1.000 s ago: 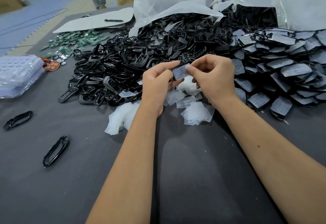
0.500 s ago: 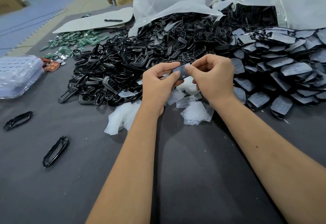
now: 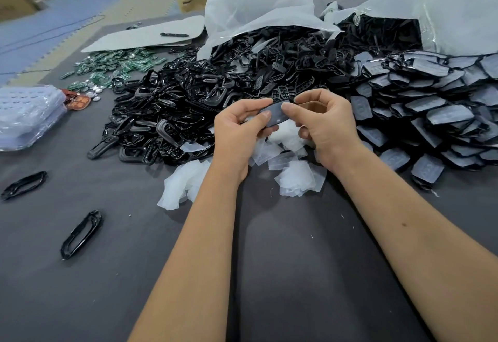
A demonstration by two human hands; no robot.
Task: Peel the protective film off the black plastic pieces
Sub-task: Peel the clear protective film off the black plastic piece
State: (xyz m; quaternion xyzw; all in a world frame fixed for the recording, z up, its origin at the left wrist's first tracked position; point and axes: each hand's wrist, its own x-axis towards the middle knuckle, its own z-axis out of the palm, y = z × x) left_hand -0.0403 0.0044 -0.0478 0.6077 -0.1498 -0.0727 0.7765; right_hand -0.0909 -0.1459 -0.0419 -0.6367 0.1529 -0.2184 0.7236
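Grey felt covers the desk (image 3: 283, 274) I look down on, with a warehouse floor blurred beyond it and heaps of black parts across the far half. Between my two raised hands sits one black plastic piece (image 3: 273, 116), lifted above a litter of peeled film scraps (image 3: 292, 177). Its long axis runs roughly left to right, tilted a little upward toward the right, so each hand has one end. My left hand (image 3: 237, 131) pinches the left end, thumb on the near face. My right hand (image 3: 327, 123) closes thumb and forefinger on the right end, where I judge the film edge must be lifted; whether a corner is already free I cannot tell. Both hands are equally near, touching the piece. I judge the peel should run along that long axis, rightward and away from the left hand. Still-filmed pieces (image 3: 431, 115) lie stacked to my right, bare black frames (image 3: 161, 115) piled to my left
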